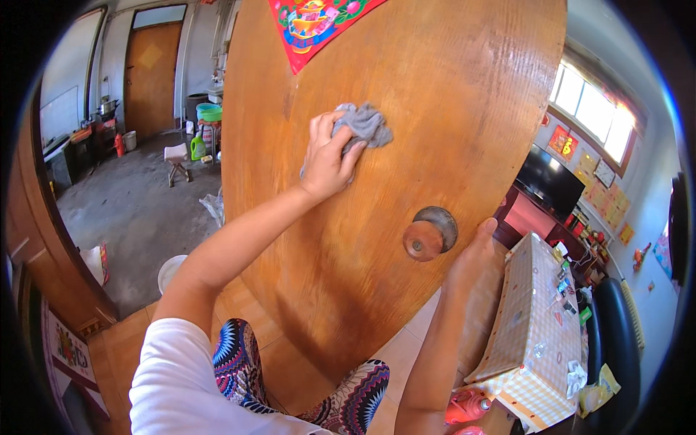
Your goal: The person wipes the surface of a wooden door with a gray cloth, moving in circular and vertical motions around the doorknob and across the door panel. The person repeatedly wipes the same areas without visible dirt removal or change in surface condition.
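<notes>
A wooden door [362,239] with an orange-brown finish fills the middle of the head view. Against its upper face my left hand [330,156] presses a crumpled grey cloth [366,125], the fingers bunched around it. My right hand [473,257] is at the door's right edge, beside the round doorknob [428,235], with its thumb showing on the near side. The other fingers of that hand are hidden behind the edge. A red paper decoration [315,29] is stuck on the door above the cloth.
On the right stands a table [511,333] under a checked cloth, with small items on it. A red bottle [467,406] is near my right forearm. Through the doorway at left are a small stool [176,156], a green jug [197,148] and a white bucket [170,272].
</notes>
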A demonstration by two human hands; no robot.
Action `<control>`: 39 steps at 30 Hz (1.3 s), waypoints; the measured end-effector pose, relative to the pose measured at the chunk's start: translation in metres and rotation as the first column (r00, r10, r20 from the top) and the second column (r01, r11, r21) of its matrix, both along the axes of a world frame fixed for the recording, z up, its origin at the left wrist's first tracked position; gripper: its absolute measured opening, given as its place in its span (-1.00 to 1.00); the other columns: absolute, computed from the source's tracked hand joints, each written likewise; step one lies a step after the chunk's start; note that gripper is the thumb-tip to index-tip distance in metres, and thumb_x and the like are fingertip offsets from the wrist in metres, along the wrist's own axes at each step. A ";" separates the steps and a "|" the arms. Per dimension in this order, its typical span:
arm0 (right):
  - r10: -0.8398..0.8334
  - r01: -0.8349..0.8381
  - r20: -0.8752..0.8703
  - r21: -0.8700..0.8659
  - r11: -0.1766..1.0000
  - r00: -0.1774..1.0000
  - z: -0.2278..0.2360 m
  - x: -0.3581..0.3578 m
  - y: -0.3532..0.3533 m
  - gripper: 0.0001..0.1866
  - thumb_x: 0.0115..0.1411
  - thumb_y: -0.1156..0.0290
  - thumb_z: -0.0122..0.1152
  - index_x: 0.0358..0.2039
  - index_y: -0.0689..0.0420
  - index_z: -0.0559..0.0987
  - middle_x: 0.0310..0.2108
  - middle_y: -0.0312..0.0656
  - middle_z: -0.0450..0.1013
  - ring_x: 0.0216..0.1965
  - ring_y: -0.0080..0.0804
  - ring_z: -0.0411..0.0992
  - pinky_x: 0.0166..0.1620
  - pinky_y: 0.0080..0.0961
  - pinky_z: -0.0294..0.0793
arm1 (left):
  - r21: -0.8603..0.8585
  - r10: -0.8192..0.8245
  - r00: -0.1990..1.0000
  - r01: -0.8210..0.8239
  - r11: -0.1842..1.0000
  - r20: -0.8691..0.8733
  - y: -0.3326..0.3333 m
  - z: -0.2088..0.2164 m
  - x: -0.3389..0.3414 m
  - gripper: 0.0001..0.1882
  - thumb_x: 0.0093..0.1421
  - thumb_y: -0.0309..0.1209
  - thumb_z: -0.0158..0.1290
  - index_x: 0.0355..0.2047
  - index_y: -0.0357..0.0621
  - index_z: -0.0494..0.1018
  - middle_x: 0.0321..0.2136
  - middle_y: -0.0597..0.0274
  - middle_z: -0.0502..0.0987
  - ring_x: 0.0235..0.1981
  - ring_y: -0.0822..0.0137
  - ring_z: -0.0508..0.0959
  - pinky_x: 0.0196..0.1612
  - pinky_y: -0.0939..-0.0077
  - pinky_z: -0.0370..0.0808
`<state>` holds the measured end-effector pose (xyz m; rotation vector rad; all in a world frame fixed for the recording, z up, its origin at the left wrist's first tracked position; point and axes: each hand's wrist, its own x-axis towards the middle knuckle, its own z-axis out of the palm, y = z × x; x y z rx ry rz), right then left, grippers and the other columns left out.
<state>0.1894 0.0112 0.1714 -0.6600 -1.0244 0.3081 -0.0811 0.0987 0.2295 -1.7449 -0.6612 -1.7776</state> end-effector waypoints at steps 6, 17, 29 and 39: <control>-0.025 0.025 0.020 0.005 1.000 0.999 0.006 -0.008 -0.005 -0.46 0.56 -0.11 -0.10 -0.43 0.07 0.34 -0.43 -0.48 0.14 -0.35 -0.63 0.11 -0.29 -0.52 0.10 | 0.092 0.106 0.993 -0.109 0.990 0.043 0.018 0.096 -0.018 -0.78 0.22 -0.35 0.26 -0.16 -0.10 0.53 -0.14 0.02 0.45 -0.03 -0.08 0.42 0.02 0.09 0.41; 0.009 -0.010 -0.037 -0.013 1.000 0.999 0.009 -0.007 -0.010 -0.43 0.56 -0.09 -0.11 -0.15 0.23 0.56 -0.20 -0.31 0.47 -0.13 -0.55 0.38 -0.02 -0.52 0.37 | -0.012 0.078 0.996 -0.077 0.997 0.043 0.004 0.022 -0.004 -0.82 0.20 -0.45 0.23 -0.20 -0.15 0.50 -0.09 -0.11 0.41 -0.01 -0.19 0.39 0.05 0.02 0.39; 0.140 -0.139 -0.045 0.024 0.990 0.989 0.011 -0.012 -0.014 -0.30 0.54 -0.13 -0.10 0.12 0.39 0.52 0.06 -0.12 0.54 0.08 -0.39 0.47 0.19 -0.43 0.40 | 0.111 0.000 0.989 -0.017 0.994 0.151 0.015 0.140 -0.004 -0.77 0.19 -0.29 0.28 -0.15 -0.01 0.63 -0.06 -0.02 0.48 0.05 -0.13 0.40 0.08 0.08 0.41; 0.038 -0.038 -0.001 -0.029 0.999 0.999 0.004 -0.001 -0.009 -0.36 0.54 -0.14 -0.10 -0.11 0.29 0.59 -0.20 -0.31 0.49 -0.12 -0.53 0.39 0.00 -0.52 0.36 | -0.055 -0.065 0.986 0.057 0.997 -0.156 -0.043 -0.043 0.044 -0.75 0.09 -0.42 0.35 -0.20 0.01 0.61 0.03 0.06 0.46 0.10 -0.12 0.37 0.15 0.04 0.36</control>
